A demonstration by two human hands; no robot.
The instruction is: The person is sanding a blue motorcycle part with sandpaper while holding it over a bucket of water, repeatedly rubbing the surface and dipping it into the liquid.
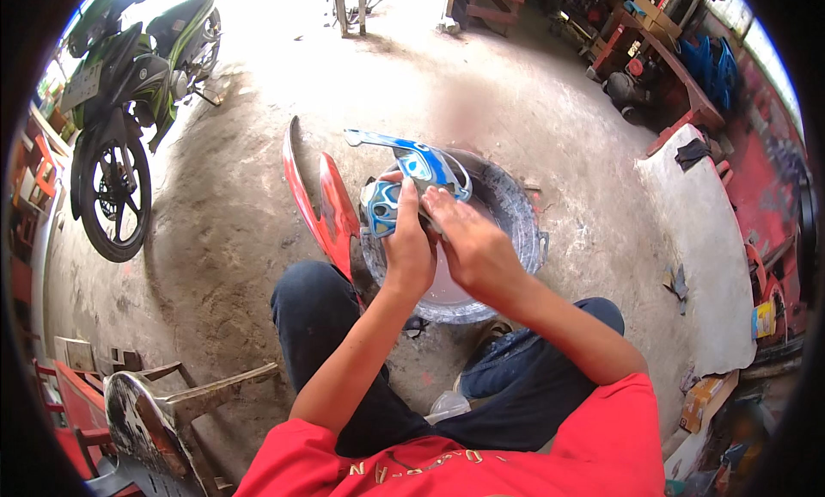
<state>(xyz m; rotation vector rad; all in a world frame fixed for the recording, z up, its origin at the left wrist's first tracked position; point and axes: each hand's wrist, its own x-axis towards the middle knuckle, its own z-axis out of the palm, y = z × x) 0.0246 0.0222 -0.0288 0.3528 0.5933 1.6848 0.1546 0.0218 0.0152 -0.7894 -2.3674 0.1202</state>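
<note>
My left hand (410, 249) grips a blue, white and olive patterned plastic panel (422, 163), seemingly a motorcycle fairing part, with the thumb on its near face. The panel is held above a round grey basin (528, 239) of cloudy water (448, 284). Against the panel's near side lie the flattened fingers of my right hand (477, 249). Whether a thin sheet sits under those fingers is hidden. Left of the basin, a glossy red fairing panel (332, 200) with long pointed ends lies between the basin and my left knee.
A black and green motorcycle (138, 84) stands at upper left. A worn wooden chair (155, 419) is at lower left. Along the right runs a pale slab (702, 258), with dark scraps (677, 284) beside it. A red workbench (677, 78) stands at upper right. A plastic bag (449, 405) lies between my legs.
</note>
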